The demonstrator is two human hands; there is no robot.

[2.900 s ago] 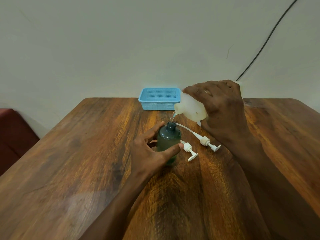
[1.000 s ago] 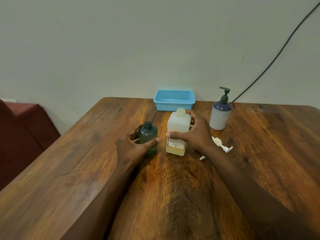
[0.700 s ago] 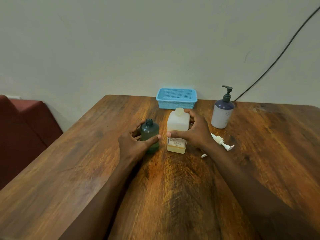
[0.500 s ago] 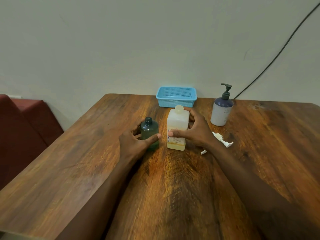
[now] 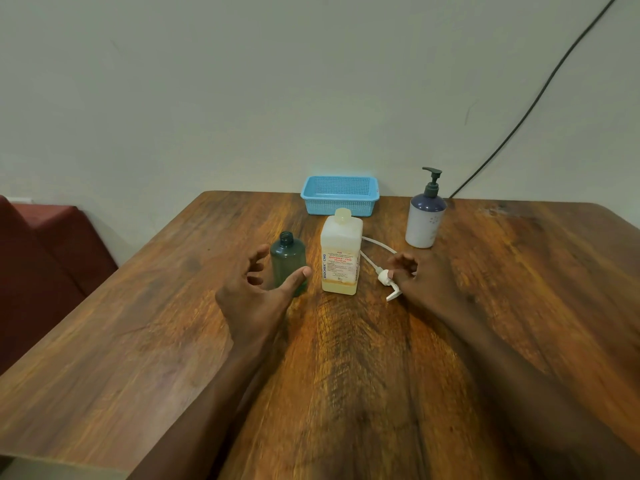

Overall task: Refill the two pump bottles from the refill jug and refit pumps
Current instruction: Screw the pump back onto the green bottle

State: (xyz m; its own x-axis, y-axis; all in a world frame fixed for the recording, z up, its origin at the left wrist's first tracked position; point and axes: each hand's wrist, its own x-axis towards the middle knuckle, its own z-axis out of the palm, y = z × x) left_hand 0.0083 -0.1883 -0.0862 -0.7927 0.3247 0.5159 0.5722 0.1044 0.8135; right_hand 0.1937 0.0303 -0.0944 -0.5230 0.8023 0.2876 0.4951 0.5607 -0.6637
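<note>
Fingers of the left hand (image 5: 256, 292) are spread loosely around the open green bottle (image 5: 288, 263), the thumb touching its side, while the right hand (image 5: 420, 277) curls its fingers onto the white pump (image 5: 385, 277) lying on the table (image 5: 138, 341). The jug (image 5: 341, 256) stands upright between them, free of both hands. The second bottle (image 5: 424, 221), pump fitted, stands behind, right of the blue basket (image 5: 341, 195).

On the wooden table (image 5: 519, 306) the refill jug (image 5: 341, 258) stands mid-table, the open pump bottle (image 5: 288, 261) just left of it, the loose pump (image 5: 384, 275) lying just right. The pump-fitted bottle (image 5: 424, 220) stands farther right and back; the basket (image 5: 341, 195) sits behind the jug at the far edge, against the wall (image 5: 242, 98)
</note>
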